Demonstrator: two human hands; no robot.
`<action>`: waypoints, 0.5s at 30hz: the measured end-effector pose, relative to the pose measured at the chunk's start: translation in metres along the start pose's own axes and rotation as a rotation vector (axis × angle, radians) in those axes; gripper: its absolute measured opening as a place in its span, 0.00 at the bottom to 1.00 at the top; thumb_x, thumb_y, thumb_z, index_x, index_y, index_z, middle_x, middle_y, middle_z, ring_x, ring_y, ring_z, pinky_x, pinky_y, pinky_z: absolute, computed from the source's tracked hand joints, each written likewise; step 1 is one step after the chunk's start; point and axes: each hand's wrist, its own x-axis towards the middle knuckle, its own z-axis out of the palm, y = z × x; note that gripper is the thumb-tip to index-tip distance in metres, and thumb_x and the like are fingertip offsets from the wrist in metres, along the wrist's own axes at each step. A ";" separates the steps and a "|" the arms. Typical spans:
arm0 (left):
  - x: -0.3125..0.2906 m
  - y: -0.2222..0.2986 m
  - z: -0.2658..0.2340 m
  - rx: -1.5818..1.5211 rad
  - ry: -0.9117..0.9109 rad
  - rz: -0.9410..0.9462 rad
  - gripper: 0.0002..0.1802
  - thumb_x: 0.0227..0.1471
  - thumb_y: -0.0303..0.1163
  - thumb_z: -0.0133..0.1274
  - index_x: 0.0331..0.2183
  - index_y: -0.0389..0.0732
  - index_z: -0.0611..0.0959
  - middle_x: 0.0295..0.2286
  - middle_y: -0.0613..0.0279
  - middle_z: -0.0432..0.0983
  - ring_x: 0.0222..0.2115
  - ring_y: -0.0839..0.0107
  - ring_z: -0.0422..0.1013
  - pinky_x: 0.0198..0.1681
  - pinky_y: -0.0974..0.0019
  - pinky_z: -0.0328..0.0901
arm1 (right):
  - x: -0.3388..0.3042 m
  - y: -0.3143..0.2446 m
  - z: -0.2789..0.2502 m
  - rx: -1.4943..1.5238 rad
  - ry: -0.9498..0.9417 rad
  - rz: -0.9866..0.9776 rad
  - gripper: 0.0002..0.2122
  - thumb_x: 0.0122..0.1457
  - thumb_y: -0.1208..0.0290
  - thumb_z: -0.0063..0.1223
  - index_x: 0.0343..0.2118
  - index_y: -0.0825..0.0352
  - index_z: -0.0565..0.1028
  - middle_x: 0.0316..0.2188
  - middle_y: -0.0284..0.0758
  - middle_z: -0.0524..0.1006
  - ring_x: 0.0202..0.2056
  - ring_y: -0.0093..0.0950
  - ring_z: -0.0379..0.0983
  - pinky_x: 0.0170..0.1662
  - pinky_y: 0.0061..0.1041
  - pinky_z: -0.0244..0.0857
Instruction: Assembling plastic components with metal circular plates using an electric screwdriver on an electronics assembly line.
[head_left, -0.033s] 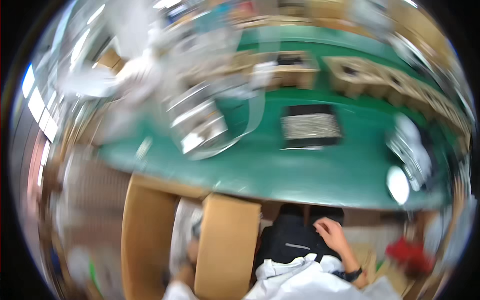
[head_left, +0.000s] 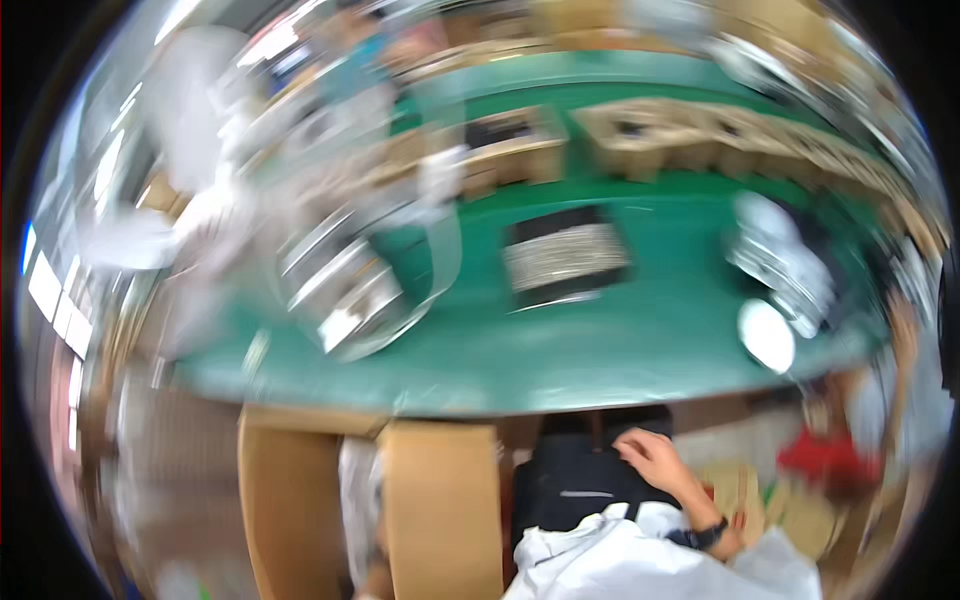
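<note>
Right hand [head_left: 652,458] curls loosely, empty, over black trousers [head_left: 570,482], lower centre. Left hand [head_left: 381,542] reaches into brown cardboard box [head_left: 442,510], lower left; its grip is unreadable.

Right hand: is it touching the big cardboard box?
Apart: the head view shows black cloth between the right hand and the cardboard box.

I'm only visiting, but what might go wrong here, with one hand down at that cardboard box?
The left hand is mostly hidden behind a cardboard panel, so it might scrape the edge or snag the whitish material beside it. Also, the round white object lies near the front edge of the green table, so a bump could perhaps knock it off.
</note>
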 end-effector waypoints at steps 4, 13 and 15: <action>-0.050 -0.027 -0.093 -0.047 0.298 0.090 0.41 0.57 0.41 0.54 0.66 0.35 0.61 0.61 0.41 0.63 0.62 0.48 0.61 0.66 0.53 0.54 | -0.022 0.012 -0.001 -0.036 0.098 -0.055 0.11 0.67 0.63 0.53 0.42 0.65 0.79 0.35 0.40 0.81 0.36 0.38 0.80 0.40 0.35 0.73; -0.264 0.170 -0.246 -0.211 0.616 0.905 0.37 0.57 0.20 0.53 0.65 0.29 0.59 0.61 0.39 0.61 0.60 0.51 0.61 0.63 0.54 0.57 | 0.003 -0.102 0.016 0.827 -0.376 -0.254 0.15 0.74 0.59 0.42 0.48 0.66 0.73 0.35 0.33 0.77 0.34 0.21 0.75 0.36 0.22 0.72; -0.264 0.196 -0.244 -0.116 0.173 0.932 0.38 0.58 0.41 0.56 0.64 0.35 0.64 0.59 0.38 0.62 0.57 0.45 0.66 0.62 0.45 0.60 | 0.020 -0.127 0.009 0.901 -0.447 -0.359 0.21 0.75 0.55 0.34 0.52 0.69 0.71 0.41 0.36 0.77 0.38 0.23 0.77 0.38 0.24 0.72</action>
